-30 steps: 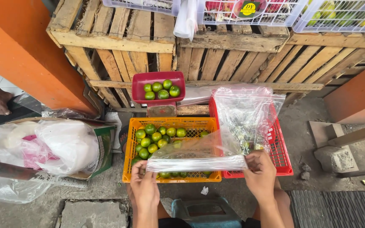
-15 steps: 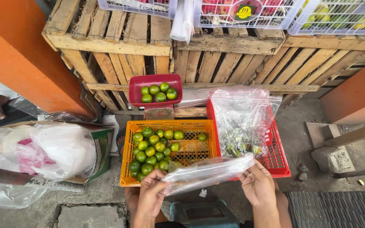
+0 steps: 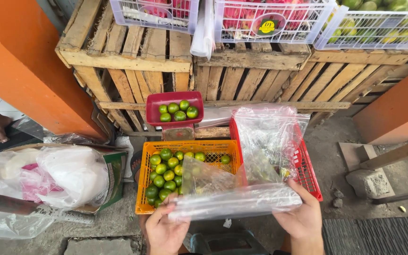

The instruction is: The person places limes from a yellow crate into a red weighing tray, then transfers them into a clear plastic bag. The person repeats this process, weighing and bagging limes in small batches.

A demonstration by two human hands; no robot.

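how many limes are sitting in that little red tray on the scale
5 limes lie in the red tray: three along the back, two in front. None looks hidden, though more limes fill the orange basket below.

Bright, even daylight; soft shadows under crates [image 3: 242, 75]; glare on plastic bag [image 3: 237, 200]; wide-angle bending at edges; sharp throughout.

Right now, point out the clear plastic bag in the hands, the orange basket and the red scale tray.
clear plastic bag [image 3: 234, 202], head view, middle of the stretched film.
orange basket [image 3: 191, 145], head view, far rim.
red scale tray [image 3: 174, 96], head view, far wall.
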